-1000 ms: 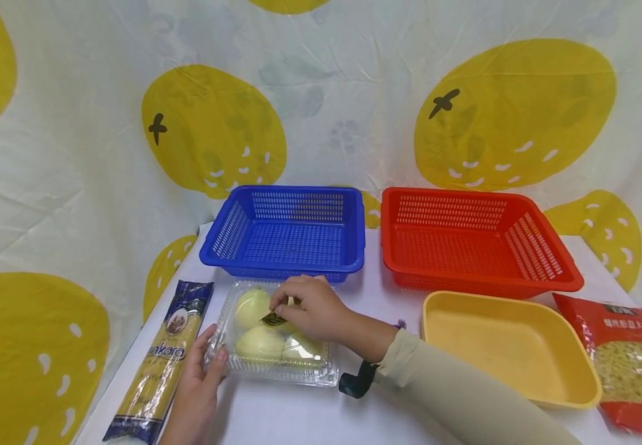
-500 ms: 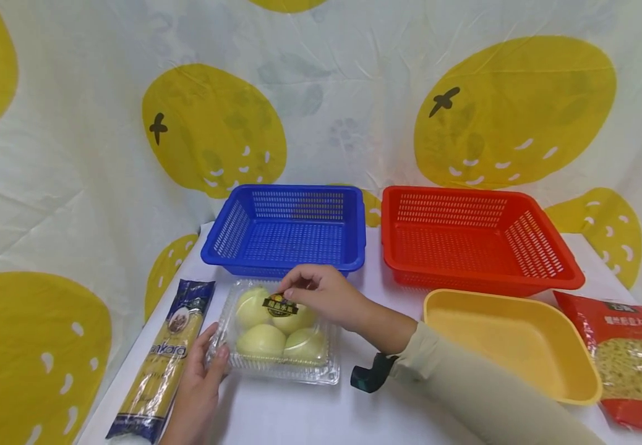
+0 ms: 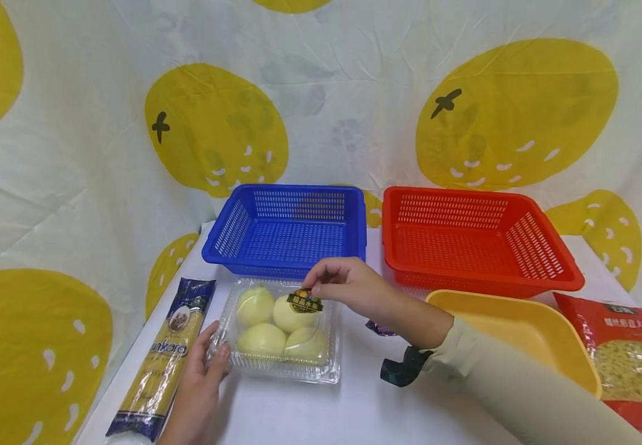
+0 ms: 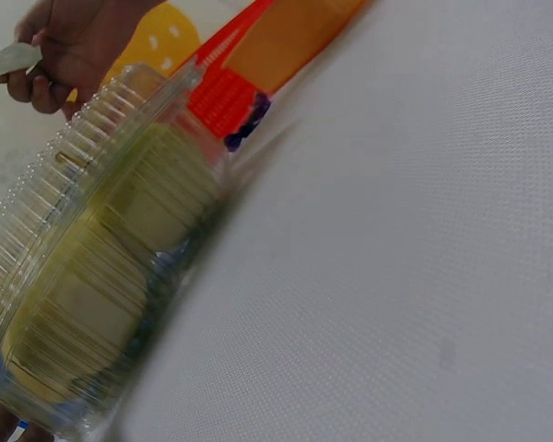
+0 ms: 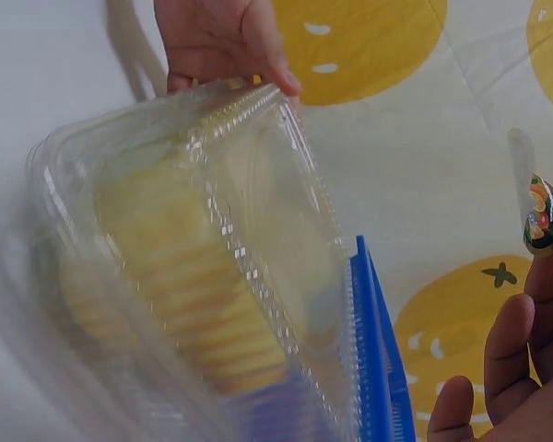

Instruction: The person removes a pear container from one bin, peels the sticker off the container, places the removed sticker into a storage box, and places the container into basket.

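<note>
A clear plastic clamshell box lies on the white table with several pale yellow-green round fruits inside. My left hand grips its left side, thumb at the front and fingers along the edge. Above the lid, my right hand pinches a black and gold sticker between thumb and fingertips. In the right wrist view the sticker, with a colourful fruit print, stands up from the fingers, apart from the box. The left wrist view shows the sticker's pale back.
Behind the box stand a blue basket and a red basket. A yellow tub and a red pasta bag are at right. A spaghetti packet lies left of my left hand. Something small and purple lies beneath my right forearm.
My right hand has lifted and moved right with the sticker, away from the middle of the lid. The left hand stays on the box, which has barely moved.
</note>
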### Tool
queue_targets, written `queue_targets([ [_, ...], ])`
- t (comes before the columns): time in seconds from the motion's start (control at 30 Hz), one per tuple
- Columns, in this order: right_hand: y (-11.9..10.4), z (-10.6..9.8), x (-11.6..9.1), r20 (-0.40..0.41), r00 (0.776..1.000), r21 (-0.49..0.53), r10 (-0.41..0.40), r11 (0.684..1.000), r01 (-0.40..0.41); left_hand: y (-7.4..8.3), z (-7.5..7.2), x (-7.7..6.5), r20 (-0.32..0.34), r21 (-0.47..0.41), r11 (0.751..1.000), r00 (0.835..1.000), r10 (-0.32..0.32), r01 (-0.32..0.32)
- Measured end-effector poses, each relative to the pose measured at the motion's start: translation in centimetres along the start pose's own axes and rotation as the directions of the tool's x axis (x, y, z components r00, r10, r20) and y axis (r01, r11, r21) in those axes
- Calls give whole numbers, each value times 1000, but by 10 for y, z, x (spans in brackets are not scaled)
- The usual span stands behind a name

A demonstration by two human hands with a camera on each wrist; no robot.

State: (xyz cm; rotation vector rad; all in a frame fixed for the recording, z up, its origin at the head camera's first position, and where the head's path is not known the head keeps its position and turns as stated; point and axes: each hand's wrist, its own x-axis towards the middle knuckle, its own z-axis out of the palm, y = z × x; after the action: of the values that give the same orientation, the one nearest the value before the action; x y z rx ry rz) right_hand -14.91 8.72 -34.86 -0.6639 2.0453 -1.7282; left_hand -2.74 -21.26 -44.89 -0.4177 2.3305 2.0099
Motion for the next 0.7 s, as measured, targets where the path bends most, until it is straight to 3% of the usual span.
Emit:
queue_targets([
  [0.43, 8, -57, -34, 78, 997, -78, 18, 997, -12, 2, 1, -1, -6, -17, 1000, 1000, -18, 18],
  [0.7, 20, -97, -64, 72, 993, -166, 91, 983, -78, 3, 0, 1, -2, 12, 999, 999, -40, 40],
])
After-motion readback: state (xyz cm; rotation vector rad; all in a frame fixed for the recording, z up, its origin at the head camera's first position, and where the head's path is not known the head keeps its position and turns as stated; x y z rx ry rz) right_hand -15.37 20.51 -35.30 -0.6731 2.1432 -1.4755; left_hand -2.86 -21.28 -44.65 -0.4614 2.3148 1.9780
